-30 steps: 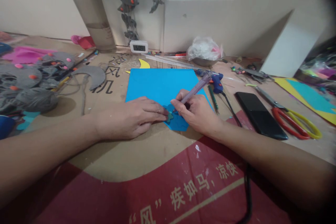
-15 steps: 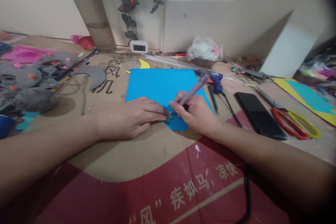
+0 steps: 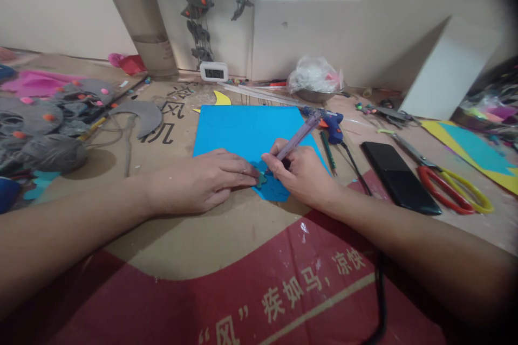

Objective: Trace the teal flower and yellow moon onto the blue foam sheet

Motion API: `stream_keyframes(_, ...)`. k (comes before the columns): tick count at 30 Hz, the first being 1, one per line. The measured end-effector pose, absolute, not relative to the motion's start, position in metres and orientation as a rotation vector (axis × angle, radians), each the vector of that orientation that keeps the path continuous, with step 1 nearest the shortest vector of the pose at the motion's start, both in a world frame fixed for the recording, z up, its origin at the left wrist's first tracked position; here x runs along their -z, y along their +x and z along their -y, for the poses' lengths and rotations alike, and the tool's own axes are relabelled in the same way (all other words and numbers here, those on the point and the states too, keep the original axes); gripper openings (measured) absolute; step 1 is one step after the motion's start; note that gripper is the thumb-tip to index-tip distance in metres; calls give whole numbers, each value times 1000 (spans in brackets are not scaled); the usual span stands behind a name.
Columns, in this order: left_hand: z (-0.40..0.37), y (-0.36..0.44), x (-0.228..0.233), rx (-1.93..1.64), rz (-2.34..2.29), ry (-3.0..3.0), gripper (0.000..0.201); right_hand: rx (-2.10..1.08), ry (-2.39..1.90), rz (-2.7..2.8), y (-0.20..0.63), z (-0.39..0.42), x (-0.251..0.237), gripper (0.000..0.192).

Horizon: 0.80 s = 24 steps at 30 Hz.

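Note:
A sheet of bright blue paper (image 3: 246,126) lies on the cardboard table cover. On its near part rests a small dark green cut-out (image 3: 262,179), partly hidden by fingers. My left hand (image 3: 210,180) lies flat with fingers stretched out, its fingertips pressing the cut-out's left side onto the paper. My right hand (image 3: 305,172) is closed around a purple pen (image 3: 299,137), which slants up to the right. The pen's tip is at the cut-out's right edge, mostly hidden by the fingers. Faint outlines show on the blue paper near it.
Right of the paper lie a blue glue gun (image 3: 334,126) with its cord, a black phone (image 3: 399,178) and scissors (image 3: 445,180) with red and yellow handles. Grey felt pieces (image 3: 140,116) and grey yarn (image 3: 54,156) lie left. A bottle (image 3: 141,32) and small clock (image 3: 214,72) stand behind.
Almost nothing differs. The pen and my right hand have shifted very slightly at the cut-out's edge; my left hand stays in place.

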<state>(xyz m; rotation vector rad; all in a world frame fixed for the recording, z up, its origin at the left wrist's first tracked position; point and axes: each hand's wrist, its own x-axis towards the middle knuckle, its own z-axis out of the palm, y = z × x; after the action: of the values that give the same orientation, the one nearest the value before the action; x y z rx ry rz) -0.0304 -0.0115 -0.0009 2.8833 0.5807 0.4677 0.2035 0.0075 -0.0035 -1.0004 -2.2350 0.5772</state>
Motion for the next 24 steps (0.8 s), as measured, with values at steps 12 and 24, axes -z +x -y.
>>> stream_keyframes(12,11,-32,2,-456,-581,2885,40,-528,-998,2242,202,-9,4,34)
stream_keyframes(24,10,-31,3,-489,-577,2866,42,-537,-1009,2230,202,-10,4,34)
